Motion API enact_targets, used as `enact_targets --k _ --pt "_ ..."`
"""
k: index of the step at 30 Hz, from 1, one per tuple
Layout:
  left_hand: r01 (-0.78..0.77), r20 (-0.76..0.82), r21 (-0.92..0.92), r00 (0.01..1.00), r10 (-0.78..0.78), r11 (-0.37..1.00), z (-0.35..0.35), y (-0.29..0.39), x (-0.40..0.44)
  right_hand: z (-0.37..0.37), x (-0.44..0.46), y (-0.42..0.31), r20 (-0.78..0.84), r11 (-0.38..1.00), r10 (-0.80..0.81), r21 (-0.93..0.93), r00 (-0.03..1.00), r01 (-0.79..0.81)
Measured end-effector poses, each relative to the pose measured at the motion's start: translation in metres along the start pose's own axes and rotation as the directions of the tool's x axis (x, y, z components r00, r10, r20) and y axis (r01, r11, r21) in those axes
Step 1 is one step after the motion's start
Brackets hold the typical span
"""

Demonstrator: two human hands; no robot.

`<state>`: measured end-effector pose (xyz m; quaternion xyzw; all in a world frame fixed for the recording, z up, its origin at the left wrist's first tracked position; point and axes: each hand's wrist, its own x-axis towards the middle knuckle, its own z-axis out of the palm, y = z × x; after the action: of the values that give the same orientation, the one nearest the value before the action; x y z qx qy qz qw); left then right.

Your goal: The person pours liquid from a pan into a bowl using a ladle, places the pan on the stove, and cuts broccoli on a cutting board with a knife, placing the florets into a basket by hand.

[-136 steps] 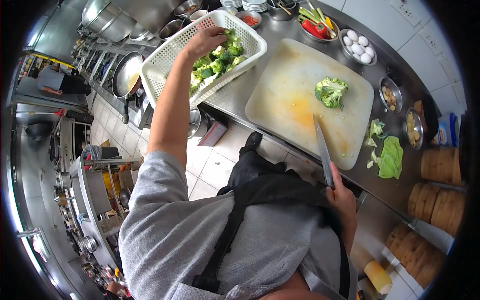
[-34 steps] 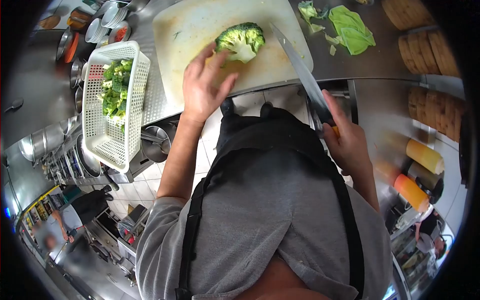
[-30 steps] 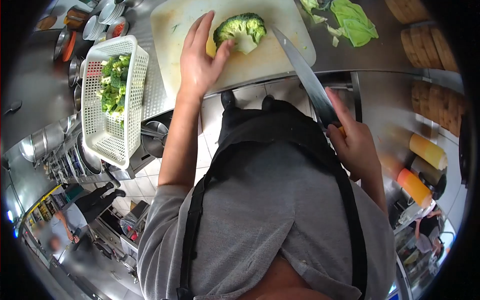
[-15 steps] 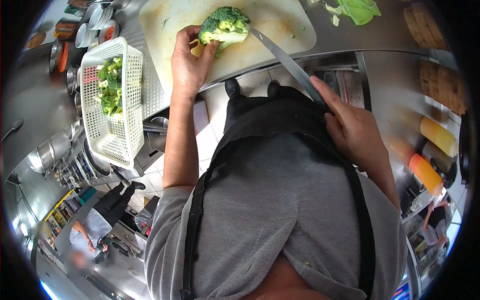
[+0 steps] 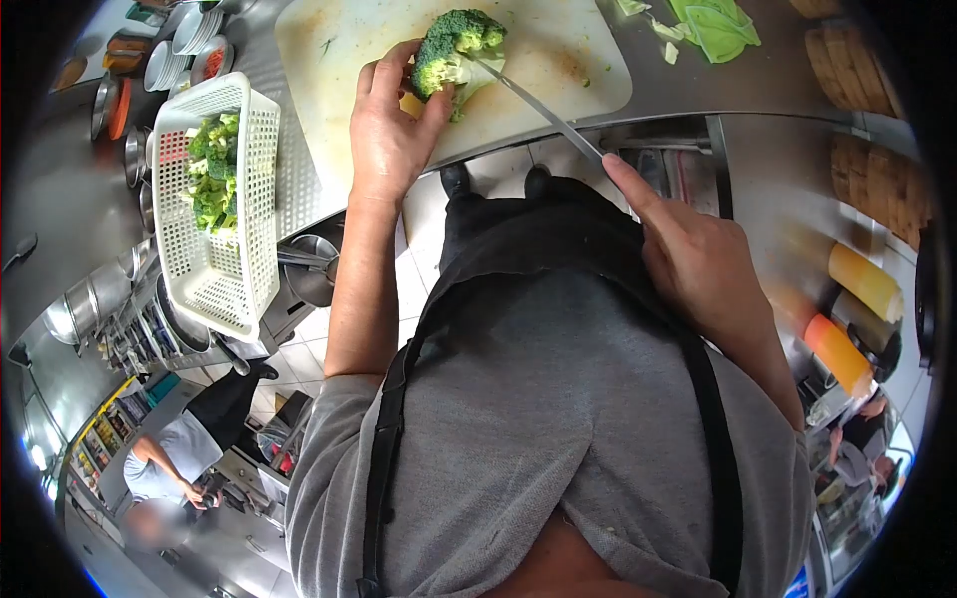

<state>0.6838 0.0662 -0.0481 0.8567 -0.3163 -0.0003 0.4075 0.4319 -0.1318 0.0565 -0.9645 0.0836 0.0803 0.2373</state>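
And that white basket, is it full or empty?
Neither, it's partly filled: broccoli pieces lie in the white basket, but its perforated floor shows bare at one end.

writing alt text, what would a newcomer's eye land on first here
The broccoli head on the pale cutting board, steadied by the left hand, with the right hand's long knife angled in to it. Next, the white basket of florets, left of the board.

A restaurant kitchen is being shown by stacked plates (image 5: 171,62), squeeze bottles (image 5: 839,354) and a steel counter (image 5: 658,75).
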Motion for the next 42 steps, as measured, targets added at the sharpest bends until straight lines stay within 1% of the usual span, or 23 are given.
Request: enact_targets --k 3,5,6,8,9,11,12,14,18,21,23,27,29,34,36,37,38,40,42 --pt "0.014 0.005 0.016 1.0 -0.014 1.0 0.001 -0.001 0.001 -0.001 0.003 -0.001 0.024 1.0 0.014 -0.027 1.0 -0.013" --pt "-0.021 -0.019 -0.026 1.0 0.02 0.999 0.003 -0.006 0.001 -0.004 0.005 -0.004 0.047 0.998 0.019 -0.068 0.999 -0.016" --pt "-0.025 -0.018 -0.028 1.0 0.024 0.999 0.003 -0.007 0.001 -0.006 0.007 -0.005 0.044 0.997 0.022 -0.069 0.999 -0.019" --pt "-0.037 -0.023 -0.039 0.999 0.036 0.999 0.003 -0.006 0.002 -0.01 0.01 -0.006 0.098 0.998 0.0 -0.067 0.995 0.006" --pt "-0.046 -0.022 -0.044 0.999 0.045 0.998 0.003 -0.005 0.002 -0.01 0.012 -0.008 0.091 0.998 0.007 -0.071 0.996 0.0" --pt "-0.059 -0.017 -0.032 0.998 0.058 0.998 0.001 -0.005 0.001 -0.011 0.018 -0.01 0.136 0.996 0.01 -0.084 0.991 0.001" --pt "-0.066 -0.016 -0.034 0.998 0.066 0.997 0.002 -0.006 0.001 -0.009 0.02 -0.009 0.13 0.996 0.015 -0.085 0.991 -0.003" --pt "-0.038 -0.013 -0.034 0.999 0.038 0.999 0.002 -0.007 0.0 -0.004 0.024 -0.007 0.142 0.995 -0.022 -0.098 0.99 0.036" --pt "-0.042 -0.016 -0.05 0.999 0.042 0.998 0.004 -0.011 0.002 0.001 0.028 -0.007 0.138 0.996 -0.014 -0.084 0.99 0.026" --pt "-0.029 0.01 -0.07 0.999 0.03 0.997 0.002 -0.011 0.003 0.006 0.032 0.0 0.106 0.998 -0.026 -0.054 0.994 0.032" --pt "-0.029 0.011 -0.07 0.999 0.03 0.997 0.003 -0.011 0.004 0.008 0.03 0.005 0.09 0.998 -0.066 -0.013 0.994 0.067" --pt "0.008 0.032 -0.034 0.999 -0.007 0.999 0.002 -0.01 0.006 0.017 0.033 0.007 0.107 1.0 -0.01 0.014 0.994 0.009" --pt "0.004 0.035 -0.042 0.999 -0.002 0.999 0.001 -0.013 0.008 0.021 0.035 0.004 0.085 0.996 -0.023 -0.081 0.996 0.03" --pt "-0.012 0.055 -0.099 0.998 0.017 0.995 0.002 -0.022 0.011 0.023 0.032 0.004 0.096 0.998 -0.008 -0.064 0.995 0.014" --pt "-0.02 0.015 -0.135 1.0 0.022 0.991 0.002 -0.023 0.009 0.022 0.032 0.002 0.088 0.998 -0.012 -0.06 0.996 0.017" --pt "-0.017 0.011 -0.093 1.0 0.018 0.996 0.003 -0.023 0.008 0.023 0.032 0.002 0.099 0.999 -0.01 -0.049 0.995 0.015" --pt "-0.025 0.015 -0.091 1.0 0.027 0.995 0.003 -0.024 0.009 0.025 0.032 0.001 0.112 0.999 -0.008 -0.037 0.994 0.012" --pt "0.029 0.053 -0.164 0.998 -0.02 0.986 0.002 -0.024 0.009 0.03 0.035 0.0 0.108 0.999 -0.014 -0.038 0.994 0.018" --pt "0.017 0.051 -0.151 0.999 -0.009 0.988 0.003 -0.025 0.009 0.035 0.037 0.001 0.098 0.999 -0.022 -0.043 0.995 0.027"
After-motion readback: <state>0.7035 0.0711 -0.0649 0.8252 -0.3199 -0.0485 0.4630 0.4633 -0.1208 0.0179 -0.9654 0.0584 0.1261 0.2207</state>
